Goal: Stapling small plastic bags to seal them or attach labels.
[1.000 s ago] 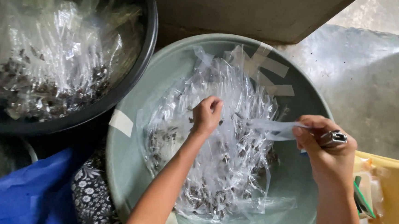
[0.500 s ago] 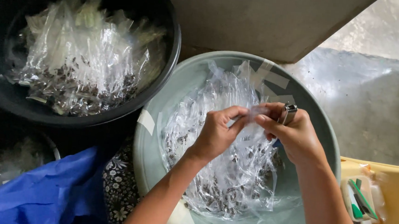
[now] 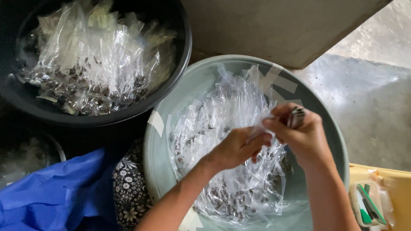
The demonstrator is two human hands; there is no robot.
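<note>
Pinching one clear packet [image 3: 261,131]: left hand [image 3: 236,148], right hand [image 3: 304,136] also gripping a small metal tool [image 3: 295,117] | grey basin [image 3: 323,137] heaped with packets | black basin [image 3: 181,38] likewise.

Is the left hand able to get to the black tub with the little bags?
Probably yes. The black tub sits open-topped beside the grey-green basin, nothing covering it; but the left hand is busy pinching a clear bag.
</note>
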